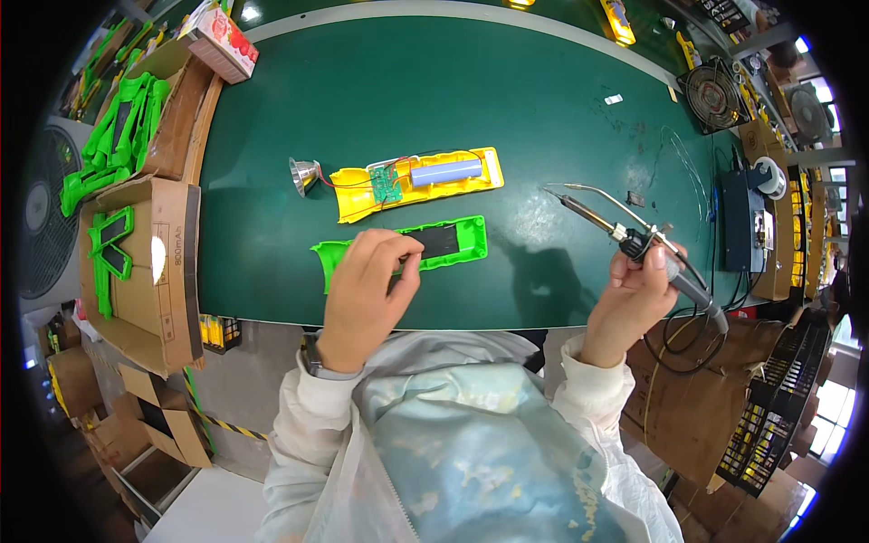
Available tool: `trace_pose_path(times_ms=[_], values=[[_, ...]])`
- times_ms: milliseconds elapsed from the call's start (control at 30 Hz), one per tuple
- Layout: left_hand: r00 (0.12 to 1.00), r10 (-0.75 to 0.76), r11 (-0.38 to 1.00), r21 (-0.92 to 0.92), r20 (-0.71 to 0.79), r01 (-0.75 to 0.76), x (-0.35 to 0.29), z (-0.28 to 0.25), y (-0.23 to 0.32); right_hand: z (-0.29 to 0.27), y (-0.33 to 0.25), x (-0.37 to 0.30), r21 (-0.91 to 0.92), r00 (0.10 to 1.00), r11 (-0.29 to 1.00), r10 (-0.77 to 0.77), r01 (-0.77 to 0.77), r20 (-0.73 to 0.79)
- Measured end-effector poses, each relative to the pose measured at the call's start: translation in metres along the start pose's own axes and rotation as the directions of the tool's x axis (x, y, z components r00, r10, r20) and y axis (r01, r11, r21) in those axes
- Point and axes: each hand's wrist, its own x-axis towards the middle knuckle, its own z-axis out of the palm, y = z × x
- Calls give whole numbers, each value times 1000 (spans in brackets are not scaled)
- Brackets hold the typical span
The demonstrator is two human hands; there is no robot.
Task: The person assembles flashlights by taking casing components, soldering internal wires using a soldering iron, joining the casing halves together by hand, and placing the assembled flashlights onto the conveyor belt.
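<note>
My right hand (631, 303) grips a soldering iron (665, 271) fitted with a thin curved metal solder-feed tube (597, 192). The tip points up and left, raised over the table. My left hand (367, 285) is over the left part of a green plastic casing half (471, 237), thumb and fingers bent together beside the casing's black panel (434, 240). What lies between those fingertips is hidden. Just beyond is a yellow casing half (353, 201) holding a green circuit board (386, 184) and a blue cylindrical battery (445, 173). Red wires lead from it to a silver reflector cup (305, 176).
Cardboard boxes (181, 271) with green casing parts (118, 136) line the left table edge, near a printed carton (222, 43). At right stand a small fan (713, 93), a dark blue station box (744, 222) and a white spool (770, 177). A cable (674, 366) hangs beneath the iron.
</note>
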Motion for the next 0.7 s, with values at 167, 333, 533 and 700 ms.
trace_pose_path(times_ms=[167, 333, 533, 700], values=[[997, 31, 999, 32, 68, -33, 7, -11, 3, -3, -7, 2, 117, 974, 988, 74, -101, 216], [999, -54, 996, 66, -9, 54, 12, 7, 6, -2, 9, -10, 45, 959, 999, -17, 5, 281], [992, 91, 949, 310, -92, -58, 14, 15, -3, 10, 42, -17, 71, 861, 961, -272, 268, 429], [998, -7, 973, 228, -68, 22, 13, 16, -3, 6, 53, -20, 6, 801, 915, -356, 403, 481]])
